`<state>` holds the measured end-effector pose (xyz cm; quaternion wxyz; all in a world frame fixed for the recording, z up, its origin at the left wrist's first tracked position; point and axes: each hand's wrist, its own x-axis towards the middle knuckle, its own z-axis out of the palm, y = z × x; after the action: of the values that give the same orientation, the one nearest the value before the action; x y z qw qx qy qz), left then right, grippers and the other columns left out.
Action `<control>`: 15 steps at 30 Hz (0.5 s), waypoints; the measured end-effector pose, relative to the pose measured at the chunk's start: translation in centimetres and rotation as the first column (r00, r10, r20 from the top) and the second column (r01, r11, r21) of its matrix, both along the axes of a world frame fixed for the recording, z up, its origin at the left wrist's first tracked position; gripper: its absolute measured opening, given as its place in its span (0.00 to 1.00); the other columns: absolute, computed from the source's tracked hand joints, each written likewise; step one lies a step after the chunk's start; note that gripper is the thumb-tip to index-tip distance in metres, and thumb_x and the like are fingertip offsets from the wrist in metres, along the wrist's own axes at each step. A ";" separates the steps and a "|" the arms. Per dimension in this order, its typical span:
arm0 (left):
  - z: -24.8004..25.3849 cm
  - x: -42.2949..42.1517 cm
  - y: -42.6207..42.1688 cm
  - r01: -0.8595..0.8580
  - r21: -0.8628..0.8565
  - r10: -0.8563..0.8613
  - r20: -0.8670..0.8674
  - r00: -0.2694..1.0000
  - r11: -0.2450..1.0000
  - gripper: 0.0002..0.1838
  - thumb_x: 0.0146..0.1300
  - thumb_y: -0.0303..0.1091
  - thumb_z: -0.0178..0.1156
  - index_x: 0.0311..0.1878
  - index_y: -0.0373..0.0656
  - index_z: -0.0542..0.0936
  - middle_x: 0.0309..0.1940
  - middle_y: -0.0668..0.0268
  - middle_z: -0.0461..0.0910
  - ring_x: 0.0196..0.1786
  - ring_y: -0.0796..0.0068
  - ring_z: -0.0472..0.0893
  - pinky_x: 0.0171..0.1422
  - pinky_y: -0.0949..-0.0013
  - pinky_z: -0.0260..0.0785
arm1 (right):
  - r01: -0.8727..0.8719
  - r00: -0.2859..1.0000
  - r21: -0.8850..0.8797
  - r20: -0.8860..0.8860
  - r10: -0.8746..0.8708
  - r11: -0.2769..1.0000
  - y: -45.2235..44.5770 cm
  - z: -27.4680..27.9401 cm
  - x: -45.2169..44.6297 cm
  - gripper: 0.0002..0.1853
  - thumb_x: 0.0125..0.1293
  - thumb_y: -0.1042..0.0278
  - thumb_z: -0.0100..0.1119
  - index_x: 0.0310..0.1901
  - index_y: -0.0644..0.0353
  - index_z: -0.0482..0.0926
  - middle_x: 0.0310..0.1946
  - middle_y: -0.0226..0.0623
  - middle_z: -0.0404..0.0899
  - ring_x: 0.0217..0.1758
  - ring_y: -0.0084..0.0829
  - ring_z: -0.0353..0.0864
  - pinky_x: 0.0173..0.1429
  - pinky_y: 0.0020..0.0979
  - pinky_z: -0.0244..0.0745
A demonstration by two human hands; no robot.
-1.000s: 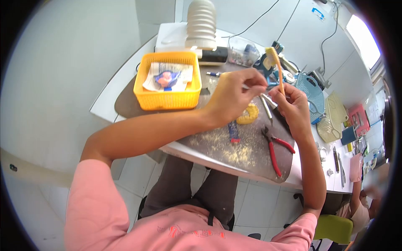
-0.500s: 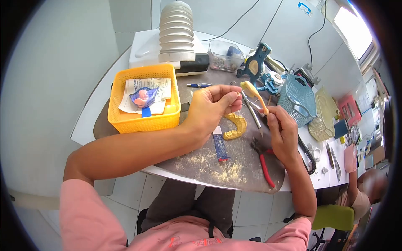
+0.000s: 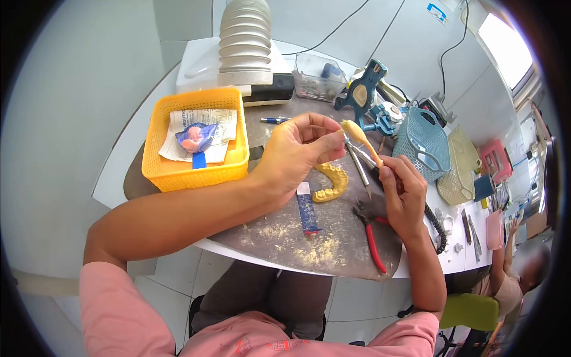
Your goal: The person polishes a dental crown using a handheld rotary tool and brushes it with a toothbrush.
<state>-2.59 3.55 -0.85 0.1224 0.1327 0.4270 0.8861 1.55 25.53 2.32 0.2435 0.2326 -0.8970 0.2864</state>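
My right hand [image 3: 404,193] is closed around the handle of a small yellow-orange brush [image 3: 363,140]. The brush's bristles are at the fingertips of my left hand [image 3: 309,143]. Those fingertips are pinched together on something too small to make out. Below them on the mat lies a yellow dental arch model [image 3: 333,183]. Beside it is a strip of blue articulating paper [image 3: 307,211] with a white end. Red-handled pliers [image 3: 373,244] lie under my right hand, and a pointed metal instrument [image 3: 358,163] rests behind the model.
A yellow basket [image 3: 196,178] with printed paper and a blue-and-pink piece stands at left. Behind it is a ribbed suction hose [image 3: 245,44]. Blue articulators [image 3: 364,92] and a blue basket [image 3: 425,143] stand at right. Pale dust [image 3: 321,250] covers the mat's front. A co-worker sits far right.
The brush has tilted slightly and its bristles now meet my left fingertips. My left hand has shifted a little; the whole view has moved slightly.
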 end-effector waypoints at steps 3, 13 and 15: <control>0.3 -0.2 0.0 0.033 0.065 -0.036 0.045 0.998 0.997 0.10 0.66 0.27 0.65 0.47 0.38 0.76 0.43 0.65 0.81 0.48 0.75 0.82 0.60 0.70 0.77 | 0.015 0.996 -0.017 0.088 -0.014 1.000 0.2 0.1 0.1 0.08 0.70 0.75 0.57 0.45 0.69 0.82 0.25 0.34 0.70 0.23 0.21 0.64 0.27 0.26 0.59; 0.4 -0.8 -0.6 0.059 0.111 -0.068 0.078 0.995 0.992 0.08 0.68 0.28 0.62 0.48 0.39 0.76 0.43 0.66 0.80 0.49 0.77 0.81 0.61 0.71 0.77 | 0.010 0.984 -0.215 0.177 0.029 0.977 -0.1 -0.2 0.4 0.09 0.71 0.73 0.57 0.45 0.69 0.81 0.25 0.32 0.71 0.24 0.19 0.65 0.27 0.25 0.59; 0.3 -0.8 -0.5 0.063 0.115 -0.072 0.083 0.994 0.991 0.09 0.68 0.28 0.62 0.49 0.40 0.76 0.43 0.67 0.80 0.48 0.77 0.81 0.61 0.72 0.77 | 0.008 0.985 -0.228 0.172 0.032 0.974 0.0 -0.4 0.2 0.09 0.71 0.73 0.57 0.45 0.69 0.82 0.25 0.31 0.71 0.24 0.19 0.65 0.28 0.25 0.59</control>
<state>-3.36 3.02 -0.51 0.1631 0.1153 0.3658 0.9090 1.74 25.55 1.90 0.1871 0.1827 -0.8748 0.4080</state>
